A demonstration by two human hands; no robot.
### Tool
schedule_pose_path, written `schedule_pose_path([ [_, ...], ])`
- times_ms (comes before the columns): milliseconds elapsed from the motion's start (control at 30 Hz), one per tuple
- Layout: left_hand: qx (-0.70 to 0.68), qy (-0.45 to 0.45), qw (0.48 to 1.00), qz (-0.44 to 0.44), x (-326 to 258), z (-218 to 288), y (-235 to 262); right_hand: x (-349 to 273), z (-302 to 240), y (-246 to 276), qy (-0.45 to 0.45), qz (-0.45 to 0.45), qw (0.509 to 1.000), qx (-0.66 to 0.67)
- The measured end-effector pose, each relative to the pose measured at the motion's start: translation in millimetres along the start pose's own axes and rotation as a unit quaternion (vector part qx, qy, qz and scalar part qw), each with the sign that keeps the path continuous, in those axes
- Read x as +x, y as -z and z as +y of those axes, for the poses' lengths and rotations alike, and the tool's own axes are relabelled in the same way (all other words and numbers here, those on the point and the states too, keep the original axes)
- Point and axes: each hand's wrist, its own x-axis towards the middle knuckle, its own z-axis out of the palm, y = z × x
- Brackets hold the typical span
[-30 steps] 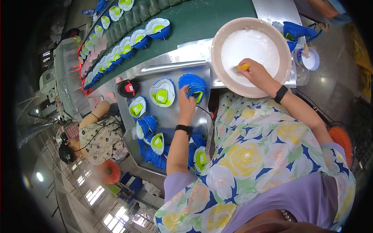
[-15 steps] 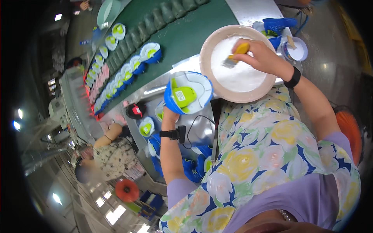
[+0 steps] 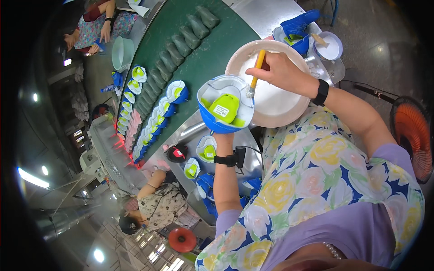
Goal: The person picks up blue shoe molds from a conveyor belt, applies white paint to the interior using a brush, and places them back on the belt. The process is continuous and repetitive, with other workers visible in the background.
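My left hand (image 3: pixel 223 137) is closed around the underside of a blue shoe upper (image 3: pixel 212 119), most of its fingers hidden beneath it. The upper's pale lining margin faces up, with a bright green tongue bearing a white label inside. In my right hand (image 3: pixel 285 74) is a yellow-handled brush (image 3: pixel 257 67). Its whitened bristles meet the right side of the upper's pale margin. Behind and to the right of the upper sits a wide beige basin (image 3: pixel 306 106) holding white liquid.
Rows of similar uppers (image 3: pixel 158 118) and dark green shoe lasts (image 3: pixel 181 45) stand on a green conveyor (image 3: pixel 221 43). More uppers lie on a metal table (image 3: pixel 251 156). A white tub (image 3: pixel 332 45) is at right. Other people work at left; an orange fan (image 3: pixel 411 135) stands at right.
My right hand has lifted the brush from the white liquid and brought it left to the upper's edge. The upper now tilts differently in my left hand. The whole view has shifted.
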Motion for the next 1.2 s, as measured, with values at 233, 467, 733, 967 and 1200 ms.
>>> schedule_pose_path([
  [233, -0.082, -0.102, 0.985, 0.116, 13.9, 3.4, -16.8, -21.0, 0.6, -17.3, -0.148, -0.037, 0.978, 0.140],
  [467, 0.225, -0.137, 0.962, 0.073, 17.6, 7.4, 1.7, -21.3, -9.7, -4.6, -0.071, -0.061, 0.980, 0.175],
  [733, -0.262, 0.436, 0.861, 0.003, -5.2, 12.3, -29.5, -10.6, -11.3, -3.3, 0.195, -0.084, 0.964, 0.163],
  [967, -0.350, 0.441, 0.821, -0.091, -10.7, 2.3, -35.4, 5.7, -5.1, -9.1, 0.175, -0.138, 0.973, 0.064],
  [1200, -0.229, 0.287, 0.928, -0.071, -0.8, 24.1, -25.8, 11.0, -1.0, 25.2, 0.067, -0.176, 0.982, 0.000],
])
